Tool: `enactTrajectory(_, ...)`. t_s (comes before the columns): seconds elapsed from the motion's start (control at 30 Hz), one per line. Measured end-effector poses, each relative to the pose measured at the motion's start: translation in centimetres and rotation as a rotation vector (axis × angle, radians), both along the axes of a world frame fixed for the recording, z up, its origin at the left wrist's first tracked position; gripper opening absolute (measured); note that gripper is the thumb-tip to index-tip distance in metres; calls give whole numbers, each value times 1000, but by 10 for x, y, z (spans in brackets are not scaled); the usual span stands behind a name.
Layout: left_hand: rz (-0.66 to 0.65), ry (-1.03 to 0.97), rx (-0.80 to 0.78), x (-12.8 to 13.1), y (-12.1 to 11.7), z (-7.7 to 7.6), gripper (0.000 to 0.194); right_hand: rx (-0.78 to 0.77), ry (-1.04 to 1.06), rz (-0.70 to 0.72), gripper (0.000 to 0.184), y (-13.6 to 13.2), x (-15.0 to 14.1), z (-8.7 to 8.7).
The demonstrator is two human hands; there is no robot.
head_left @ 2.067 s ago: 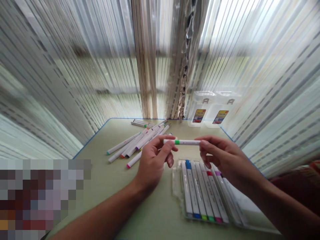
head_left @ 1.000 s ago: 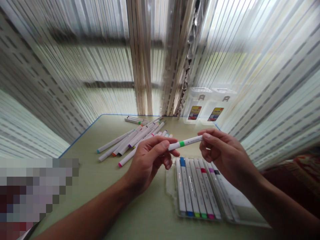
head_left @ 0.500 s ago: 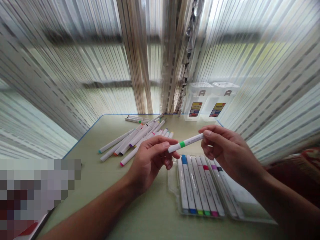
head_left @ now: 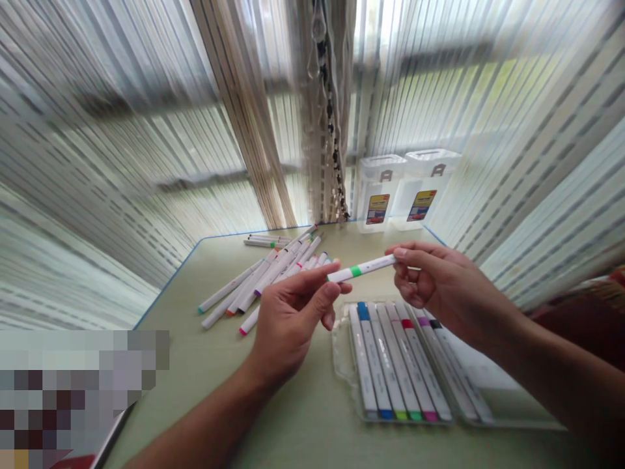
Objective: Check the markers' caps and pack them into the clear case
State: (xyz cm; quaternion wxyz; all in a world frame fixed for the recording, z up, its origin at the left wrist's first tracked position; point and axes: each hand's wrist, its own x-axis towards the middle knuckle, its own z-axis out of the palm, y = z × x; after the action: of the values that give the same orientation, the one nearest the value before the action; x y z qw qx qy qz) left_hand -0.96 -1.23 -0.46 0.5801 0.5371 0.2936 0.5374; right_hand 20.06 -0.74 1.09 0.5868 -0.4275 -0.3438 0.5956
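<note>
A white marker with a green band (head_left: 361, 269) is held slanting in the air between both hands. My right hand (head_left: 434, 273) pinches its right end between thumb and fingertips. Around its left end are the fingers of my left hand (head_left: 297, 309), with the thumb just under the marker. Below my right hand lies an open clear plastic case (head_left: 344, 352) with a row of white markers (head_left: 390, 365) in one half. Its other half holds two markers (head_left: 454, 368). Beyond my left hand is a loose pile of white markers (head_left: 273, 273) with coloured ends.
Two clear plastic boxes (head_left: 375, 192) with labels stand at the table's back right. String curtains (head_left: 273, 130) hang behind the pale green table (head_left: 205, 391). A blurred-out pixelated area (head_left: 63, 397) covers the lower left, beside a dark edge.
My left thumb has slid from the marker's face to below its end. The marker stays between both hands. The view has tilted and shifted slightly.
</note>
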Motion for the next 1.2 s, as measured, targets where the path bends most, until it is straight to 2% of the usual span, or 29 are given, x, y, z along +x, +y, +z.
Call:
enactTrajectory(0.17,62,59,-8,0,-2,5,26,-4,-6,13,14,-1,-1,1)
enactTrajectory(0.37,0,14,-26,-3,0,1,21,26,-2,13,11,-1,0,0)
enactTrajectory(0.6,-98,-122,-197,1,0,6,17,93,-54,-20,9,-3,-2,3)
enactTrajectory(0.8,-74,-164,-294,3,2,8,19,157,-108,-25,13,-4,-2,1)
enactTrajectory(1.2,11,18,-138,-1,3,3,22,215,-140,-66,14,-2,-2,-1)
